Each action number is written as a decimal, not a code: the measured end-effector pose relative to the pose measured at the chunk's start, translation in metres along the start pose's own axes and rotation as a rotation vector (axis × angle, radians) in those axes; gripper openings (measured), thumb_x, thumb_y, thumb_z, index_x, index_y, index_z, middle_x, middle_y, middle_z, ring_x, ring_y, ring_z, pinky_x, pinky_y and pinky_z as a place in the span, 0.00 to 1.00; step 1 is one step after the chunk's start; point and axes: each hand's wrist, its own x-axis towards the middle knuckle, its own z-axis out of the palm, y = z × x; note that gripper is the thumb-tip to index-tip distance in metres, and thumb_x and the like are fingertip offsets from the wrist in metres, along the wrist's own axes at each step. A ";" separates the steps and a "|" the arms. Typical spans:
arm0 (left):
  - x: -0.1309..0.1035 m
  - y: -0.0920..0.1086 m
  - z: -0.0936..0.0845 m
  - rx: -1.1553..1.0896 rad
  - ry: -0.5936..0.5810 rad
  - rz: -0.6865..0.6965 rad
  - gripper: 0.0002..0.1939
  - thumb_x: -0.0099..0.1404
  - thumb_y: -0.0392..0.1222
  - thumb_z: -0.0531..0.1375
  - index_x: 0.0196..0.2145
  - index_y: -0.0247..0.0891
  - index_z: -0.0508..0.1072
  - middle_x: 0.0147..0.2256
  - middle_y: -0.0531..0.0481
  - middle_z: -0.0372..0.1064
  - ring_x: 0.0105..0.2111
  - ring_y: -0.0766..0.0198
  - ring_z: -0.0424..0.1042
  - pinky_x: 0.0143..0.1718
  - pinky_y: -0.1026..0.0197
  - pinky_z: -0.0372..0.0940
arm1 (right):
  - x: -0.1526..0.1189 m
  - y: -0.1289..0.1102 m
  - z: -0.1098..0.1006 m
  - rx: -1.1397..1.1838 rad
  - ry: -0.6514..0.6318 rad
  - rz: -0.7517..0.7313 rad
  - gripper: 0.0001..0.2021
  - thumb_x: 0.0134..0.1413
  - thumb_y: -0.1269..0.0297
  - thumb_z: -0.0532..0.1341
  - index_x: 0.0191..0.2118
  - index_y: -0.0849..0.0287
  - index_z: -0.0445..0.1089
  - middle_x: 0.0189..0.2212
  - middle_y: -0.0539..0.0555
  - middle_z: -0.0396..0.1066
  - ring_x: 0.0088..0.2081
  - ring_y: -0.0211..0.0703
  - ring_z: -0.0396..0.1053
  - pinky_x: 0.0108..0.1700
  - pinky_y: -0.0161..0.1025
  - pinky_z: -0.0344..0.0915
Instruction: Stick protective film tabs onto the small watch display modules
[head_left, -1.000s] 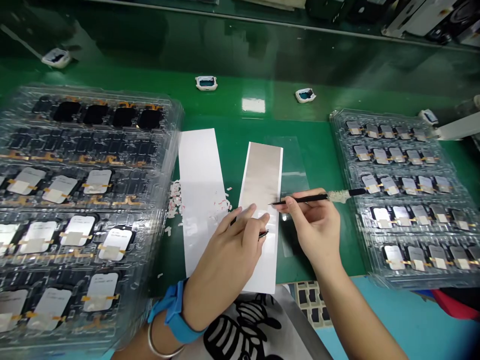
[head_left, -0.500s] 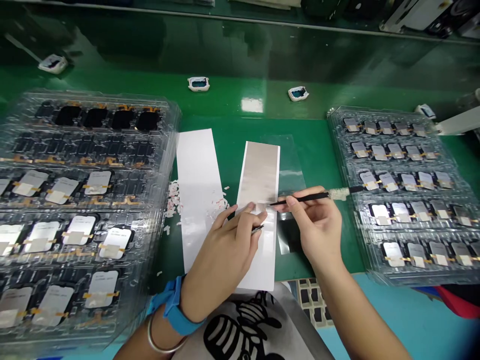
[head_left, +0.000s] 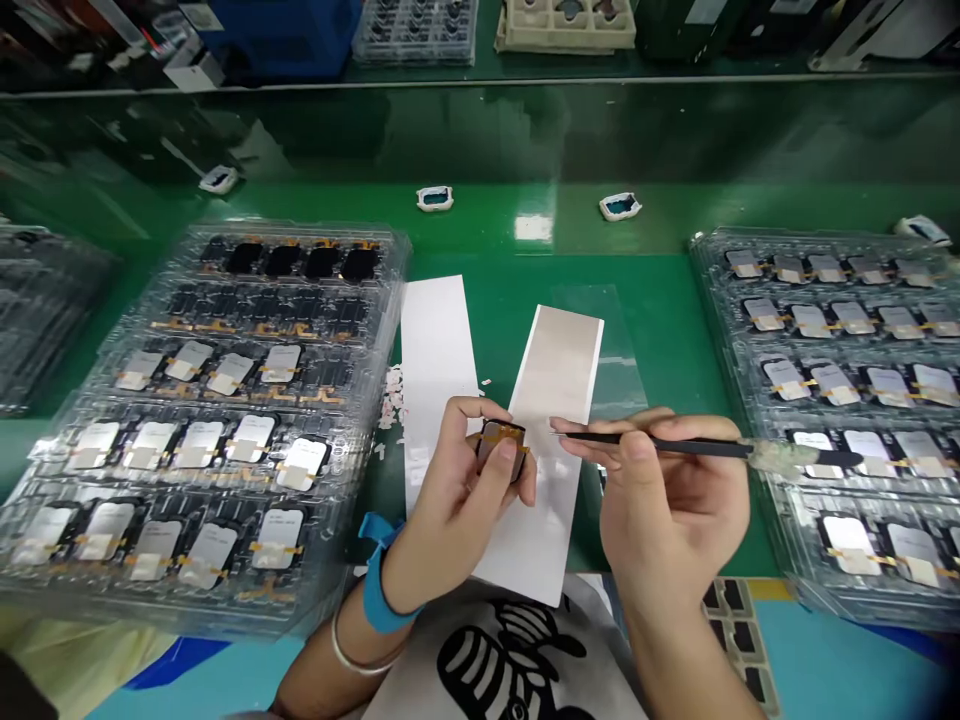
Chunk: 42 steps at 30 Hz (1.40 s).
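Observation:
My left hand (head_left: 472, 490) is closed around a small dark watch-screen module (head_left: 501, 447) with an orange flex cable, thumb pressed on its face. My right hand (head_left: 667, 500) grips black tweezers (head_left: 697, 448), their rear part wrapped in pale tape. The tweezer tips point left, a short way from the module and apart from it. Below both hands lies a long white backing sheet with a beige adhesive strip (head_left: 562, 365). To its left is a plain white sheet (head_left: 437, 340), partly covered by my left hand. Whether the tips hold anything is too small to tell.
Clear plastic trays of screen modules stand left (head_left: 296, 530) and right (head_left: 817, 590). White scraps (head_left: 391, 400) lie beside the plain sheet. A transparent film (head_left: 622, 365) extends from under the adhesive sheet. Small white casings (head_left: 435, 198) sit towards the back, below a raised shelf (head_left: 495, 80).
My left hand has lifted off the adhesive sheet and now shows the module upright in its fingers. The tweezers have drawn back from the sheet. The view has shifted left and up.

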 end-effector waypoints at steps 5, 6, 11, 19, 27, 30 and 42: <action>0.000 -0.009 -0.004 0.035 -0.035 0.037 0.04 0.77 0.41 0.50 0.49 0.45 0.57 0.27 0.57 0.67 0.22 0.71 0.55 0.25 0.68 0.54 | -0.001 0.009 0.001 0.045 -0.016 0.004 0.07 0.62 0.69 0.61 0.40 0.53 0.62 0.33 0.49 0.67 0.33 0.41 0.77 0.30 0.38 0.80; -0.001 -0.010 -0.004 0.039 -0.041 0.039 0.05 0.77 0.41 0.49 0.49 0.45 0.57 0.28 0.57 0.67 0.22 0.71 0.55 0.25 0.67 0.54 | -0.001 0.011 0.001 0.061 -0.024 -0.003 0.07 0.62 0.69 0.62 0.40 0.53 0.63 0.33 0.49 0.67 0.33 0.41 0.78 0.30 0.38 0.80; -0.003 -0.007 -0.005 -0.029 -0.040 0.006 0.05 0.76 0.40 0.48 0.49 0.44 0.57 0.29 0.56 0.67 0.25 0.68 0.55 0.29 0.64 0.55 | -0.003 0.017 0.001 0.089 -0.057 -0.030 0.07 0.61 0.73 0.62 0.40 0.54 0.65 0.33 0.48 0.70 0.35 0.42 0.80 0.32 0.38 0.82; -0.004 -0.013 -0.002 -0.030 0.021 0.076 0.05 0.78 0.45 0.48 0.46 0.44 0.60 0.30 0.55 0.67 0.30 0.69 0.64 0.29 0.67 0.58 | -0.005 0.020 0.003 0.057 -0.072 -0.038 0.08 0.60 0.75 0.62 0.39 0.53 0.67 0.32 0.48 0.72 0.39 0.44 0.80 0.37 0.39 0.82; -0.005 -0.014 0.000 -0.033 0.036 0.081 0.04 0.78 0.44 0.49 0.46 0.44 0.60 0.32 0.55 0.67 0.32 0.72 0.67 0.29 0.71 0.60 | -0.005 0.021 0.001 0.035 -0.068 -0.039 0.08 0.60 0.74 0.62 0.39 0.53 0.66 0.32 0.48 0.71 0.39 0.43 0.80 0.38 0.39 0.83; -0.005 -0.013 0.001 -0.026 0.029 0.081 0.04 0.78 0.44 0.49 0.46 0.44 0.60 0.31 0.55 0.68 0.31 0.72 0.67 0.29 0.71 0.60 | -0.004 0.021 0.001 0.059 -0.073 -0.039 0.08 0.60 0.75 0.62 0.39 0.53 0.66 0.32 0.49 0.72 0.39 0.43 0.80 0.38 0.39 0.82; -0.002 -0.012 0.000 0.112 0.103 0.067 0.05 0.77 0.45 0.51 0.42 0.44 0.57 0.24 0.61 0.63 0.24 0.72 0.65 0.26 0.70 0.59 | -0.003 0.019 -0.004 0.097 -0.052 -0.105 0.07 0.60 0.76 0.61 0.40 0.56 0.66 0.32 0.50 0.73 0.38 0.44 0.79 0.36 0.42 0.81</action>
